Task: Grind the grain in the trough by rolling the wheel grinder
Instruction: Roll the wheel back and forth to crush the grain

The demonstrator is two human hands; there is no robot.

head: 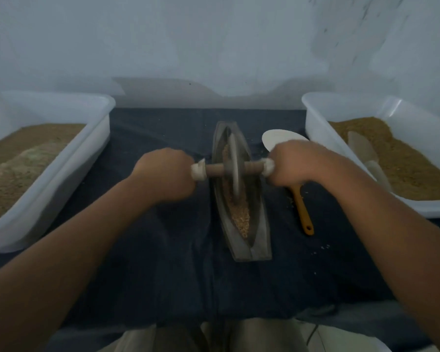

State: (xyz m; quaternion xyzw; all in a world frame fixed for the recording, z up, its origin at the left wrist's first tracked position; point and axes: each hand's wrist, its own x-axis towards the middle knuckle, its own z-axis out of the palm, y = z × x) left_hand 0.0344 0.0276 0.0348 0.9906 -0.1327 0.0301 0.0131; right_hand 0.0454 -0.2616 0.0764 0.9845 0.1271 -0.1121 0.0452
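At frame centre, left hand (167,172) and right hand (290,161) grip the wheel grinder (234,167) axle ends, keeping it upright in the trough (261,224).

Between the left tub (97,138) and the trough (258,224) the dark cloth (150,250) lies bare, as does the wide strip nearer the person. The right side is narrower: a spoon (301,207) lies just beside the trough, with the right tub (314,118) near beyond it.
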